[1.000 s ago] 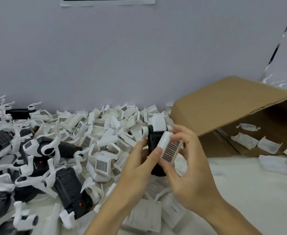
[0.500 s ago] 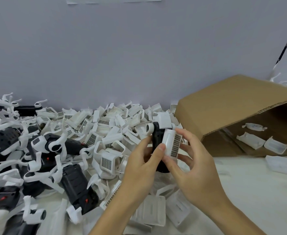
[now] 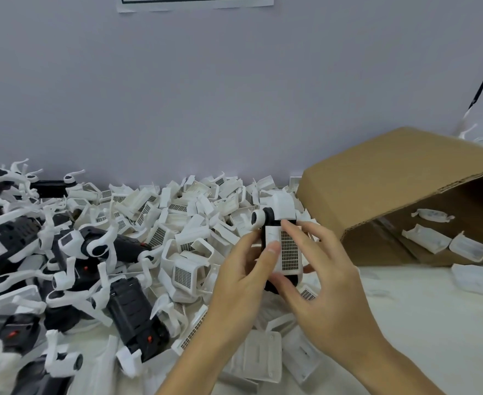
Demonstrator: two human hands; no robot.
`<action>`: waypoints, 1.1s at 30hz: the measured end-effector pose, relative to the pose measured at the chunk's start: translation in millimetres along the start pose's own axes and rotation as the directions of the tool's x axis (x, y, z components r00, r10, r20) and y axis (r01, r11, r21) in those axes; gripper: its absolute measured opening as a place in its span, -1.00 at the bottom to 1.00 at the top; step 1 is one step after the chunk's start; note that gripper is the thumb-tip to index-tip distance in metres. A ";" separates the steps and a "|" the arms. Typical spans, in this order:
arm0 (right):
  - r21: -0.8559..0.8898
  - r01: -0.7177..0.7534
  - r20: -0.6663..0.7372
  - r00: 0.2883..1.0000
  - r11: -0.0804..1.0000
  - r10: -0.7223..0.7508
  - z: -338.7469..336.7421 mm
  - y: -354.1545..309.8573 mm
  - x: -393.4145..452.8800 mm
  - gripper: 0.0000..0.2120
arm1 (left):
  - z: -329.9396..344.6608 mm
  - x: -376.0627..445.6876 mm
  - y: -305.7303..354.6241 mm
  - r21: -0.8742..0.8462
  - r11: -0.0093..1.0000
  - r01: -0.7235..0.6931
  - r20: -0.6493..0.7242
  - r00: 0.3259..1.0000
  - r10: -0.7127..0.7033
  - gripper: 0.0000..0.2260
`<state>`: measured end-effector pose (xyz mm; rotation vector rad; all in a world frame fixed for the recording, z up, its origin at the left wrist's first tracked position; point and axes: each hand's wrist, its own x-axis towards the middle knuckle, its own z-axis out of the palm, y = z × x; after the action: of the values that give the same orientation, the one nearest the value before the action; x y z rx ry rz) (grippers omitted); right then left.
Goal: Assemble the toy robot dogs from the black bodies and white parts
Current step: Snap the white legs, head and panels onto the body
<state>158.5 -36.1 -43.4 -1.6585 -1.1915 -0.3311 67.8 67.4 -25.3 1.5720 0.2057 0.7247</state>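
Over the last second the white grille panel [image 3: 287, 250] has turned from a slant to lie flat along the black body [image 3: 274, 282], so it looks seated or nearly so. Both hands hold the pair above the desk [image 3: 434, 323], in front of the heap of white parts [image 3: 189, 223]: the left hand [image 3: 243, 277] grips the body with its thumb on the panel, the right hand [image 3: 320, 283] pinches panel and body. The plastic looks hard and smooth, the panel's dark mesh finely gridded, the tipped cardboard box [image 3: 391, 181] matte.
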 end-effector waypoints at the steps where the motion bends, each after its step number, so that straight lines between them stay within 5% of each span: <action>1: -0.004 0.007 -0.006 1.000 1.000 -0.007 0.1 0.7 0.2 -0.42 | -0.3 0.8 -1.8 -0.018 1.000 -0.003 -0.012 1.000 0.002 -0.84; 6: 0.036 0.016 0.034 0.999 0.999 -0.017 -1.2 -0.3 -1.9 -0.38 | -0.2 2.5 -4.7 -0.064 0.998 -0.003 -0.057 0.998 -0.001 -0.72; 9: 0.256 -0.154 -0.016 0.986 0.954 0.163 -1.7 -5.2 -1.2 -0.63 | -3.5 0.7 -6.3 -0.062 0.998 0.026 -0.075 0.997 -0.030 -0.84; 11: 0.360 -0.301 -0.045 0.940 0.883 0.339 -4.2 -5.9 2.1 -0.76 | -4.4 -0.2 -6.4 -0.056 0.998 0.038 -0.050 0.998 -0.041 -0.84; 13: 0.461 -0.425 0.056 0.890 0.779 0.453 -6.9 -5.1 4.9 -0.68 | -2.6 -1.4 -5.7 -0.068 0.997 0.046 -0.002 0.999 -0.046 -0.80; 16: 0.607 -0.496 0.256 0.862 0.620 0.438 -8.1 -7.8 6.5 -0.63 | -1.9 -2.6 -5.1 -0.061 0.997 0.043 0.047 0.998 -0.040 -0.69; 19: 0.702 -0.523 0.295 0.831 0.483 0.471 -8.7 -10.4 8.3 -0.61 | -1.8 -2.7 -4.6 -0.020 0.999 0.039 0.061 0.997 -0.037 -0.72; 29: 0.709 -0.509 0.256 0.830 0.487 0.496 -6.4 -10.7 9.9 -0.66 | 4.9 1.8 -3.7 0.052 0.998 0.024 -0.048 0.999 -0.022 -0.54; 33: 0.720 -0.504 0.247 0.828 0.477 0.503 -6.4 -10.7 10.2 -0.63 | 3.8 2.4 -3.2 0.053 0.999 0.004 -0.041 0.999 -0.001 -0.67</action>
<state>156.5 -36.1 -27.4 -1.1357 -0.6109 0.5201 72.7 66.0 -27.4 1.6077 0.2592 0.7557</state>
